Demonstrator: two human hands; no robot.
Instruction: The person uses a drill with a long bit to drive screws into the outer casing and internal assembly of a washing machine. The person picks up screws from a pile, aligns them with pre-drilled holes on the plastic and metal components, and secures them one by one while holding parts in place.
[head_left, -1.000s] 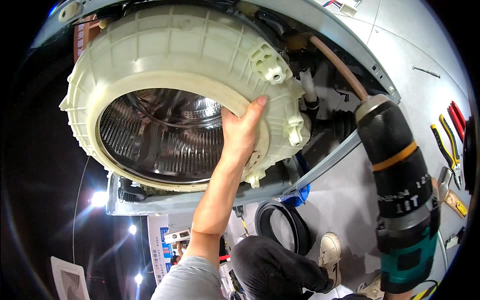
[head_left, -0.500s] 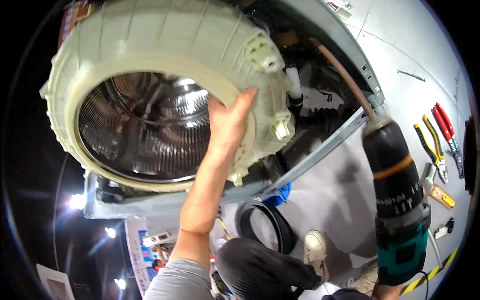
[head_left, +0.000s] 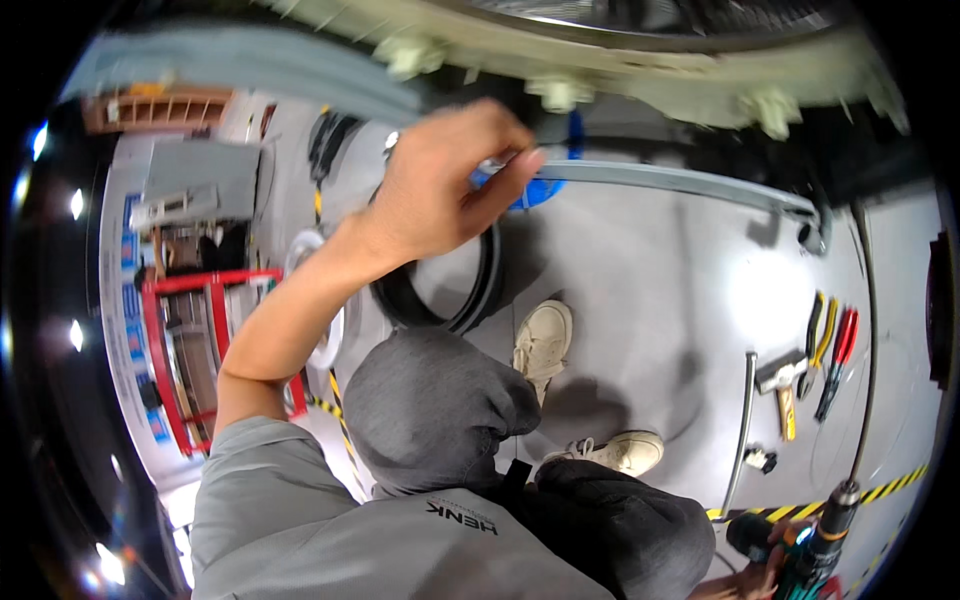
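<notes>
My left hand point(head_left: 450, 185) is raised in front of the pale plastic washing-machine tub point(head_left: 640, 68). It is apart from the tub's rim, its fingers loosely curled with a gap between thumb and fingers and nothing visible in it. Only the lower rim of the tub and a strip of the metal drum point(head_left: 680, 18) show at the top. At the lower right, my right hand point(head_left: 768, 568) is closed around the handle of a black and teal cordless drill point(head_left: 815, 548). A long thin rod point(head_left: 870, 350) points up from its chuck.
A grey metal cabinet edge point(head_left: 680, 178) runs below the tub. On the floor lie a black rubber ring point(head_left: 488, 285), a hammer point(head_left: 785, 385), yellow-handled pliers point(head_left: 826, 330), red-handled pliers point(head_left: 840, 360) and a grey tube point(head_left: 742, 430). A red-framed cart point(head_left: 215, 300) stands left.
My left hand has let go of the tub's opening rim and drawn back from it. The drill has dropped to the lower right. My view has tipped down toward my legs and the floor.
</notes>
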